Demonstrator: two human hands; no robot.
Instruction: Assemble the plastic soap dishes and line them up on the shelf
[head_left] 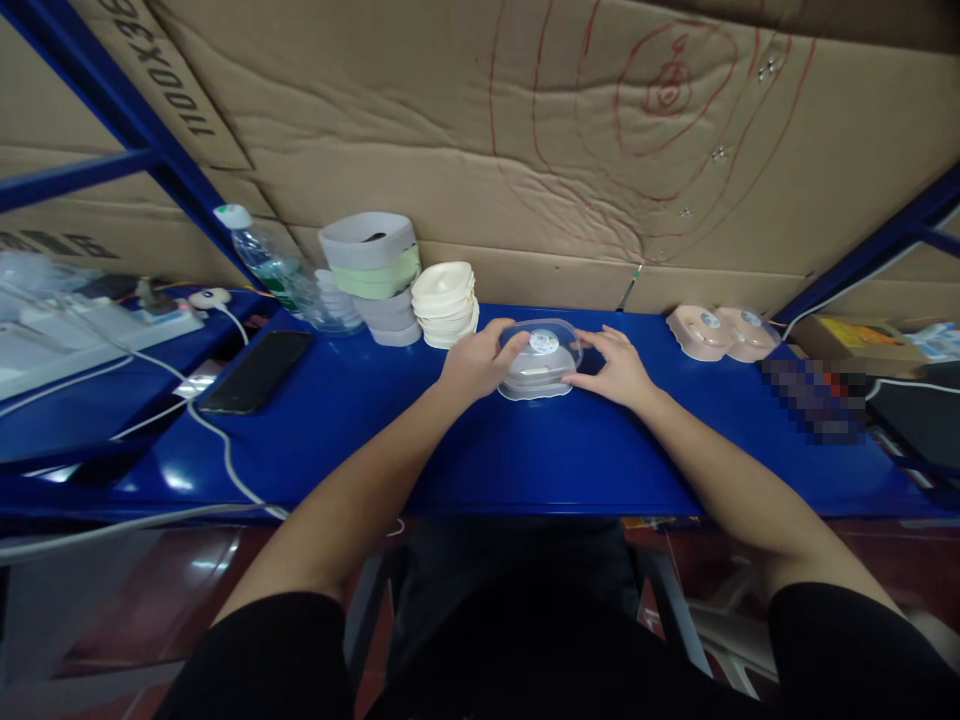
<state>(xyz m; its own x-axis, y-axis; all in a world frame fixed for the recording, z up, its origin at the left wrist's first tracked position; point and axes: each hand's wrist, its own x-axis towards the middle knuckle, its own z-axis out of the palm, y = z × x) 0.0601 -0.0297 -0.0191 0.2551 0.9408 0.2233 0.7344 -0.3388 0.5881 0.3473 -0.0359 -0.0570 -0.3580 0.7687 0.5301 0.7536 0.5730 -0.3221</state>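
Your left hand [476, 362] and right hand [621, 370] clasped opposite sides of the clear container [534, 378], thumbs and fingers curved around its rim, over the blue surface [540, 450]. It looked light, slick and easily dented, best held gently by that rim.

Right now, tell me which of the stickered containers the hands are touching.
The translucent container, between the left hand and the right hand at mid-table. The pinkish containers, side by side on the right, are untouched.
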